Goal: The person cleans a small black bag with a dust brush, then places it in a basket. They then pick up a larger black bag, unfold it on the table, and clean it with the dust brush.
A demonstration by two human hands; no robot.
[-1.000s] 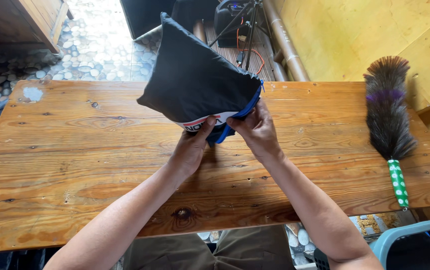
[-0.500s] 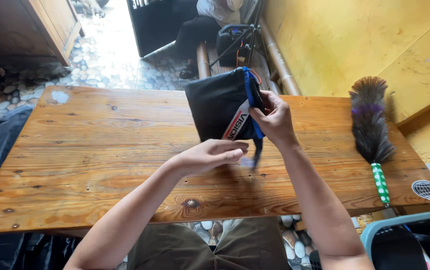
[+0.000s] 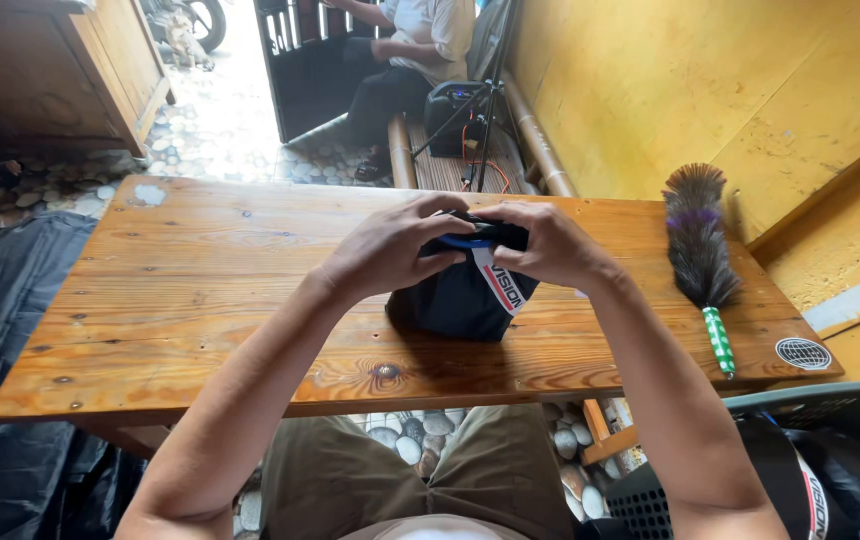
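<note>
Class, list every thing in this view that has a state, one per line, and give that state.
Black cloth bag: folded into a compact bundle, resting on the wooden table, gripped at its top.
Left hand: closed on the bag's top.
Right hand: closed on the bag's top.
Feather duster: lying flat on the table, untouched.
Plastic basket: on the floor, holding dark items.

Black bag's (image 3: pixel 455 300) top hidden under hands (image 3: pixel 470 245).

Black bag (image 3: pixel 455 300), centre of frame: matt cloth, blue trim, glossy white strap; table (image 3: pixel 200 290): planked wood, knotted, satin-worn finish; duster (image 3: pixel 698 250), right: soft feathers, glossy green-and-white plastic handle; basket (image 3: pixel 810 410), lower right: grey perforated plastic.
</note>
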